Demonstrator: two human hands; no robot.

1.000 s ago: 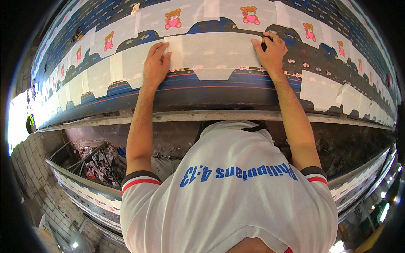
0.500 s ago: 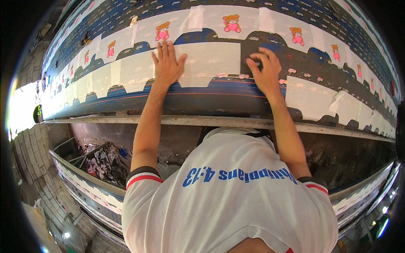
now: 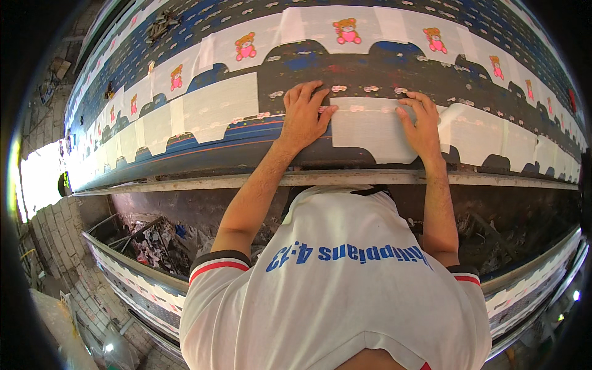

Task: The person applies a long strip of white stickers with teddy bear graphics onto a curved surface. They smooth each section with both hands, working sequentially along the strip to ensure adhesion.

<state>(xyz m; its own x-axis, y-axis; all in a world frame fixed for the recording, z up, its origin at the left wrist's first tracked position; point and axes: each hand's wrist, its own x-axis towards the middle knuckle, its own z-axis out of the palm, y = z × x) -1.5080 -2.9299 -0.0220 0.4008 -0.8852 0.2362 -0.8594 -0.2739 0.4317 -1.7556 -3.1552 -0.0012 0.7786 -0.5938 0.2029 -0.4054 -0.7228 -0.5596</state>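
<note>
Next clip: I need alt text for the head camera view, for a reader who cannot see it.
Both hands press a white fabric panel flat on a long dark printing table: the left hand at its left edge, the right hand on its right part. More white panels printed with pink teddy bears line the table.

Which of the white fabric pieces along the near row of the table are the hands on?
The white piece at centre: left hand presses its left edge, right hand its right side. The neighbouring white piece further left lies untouched.
</note>
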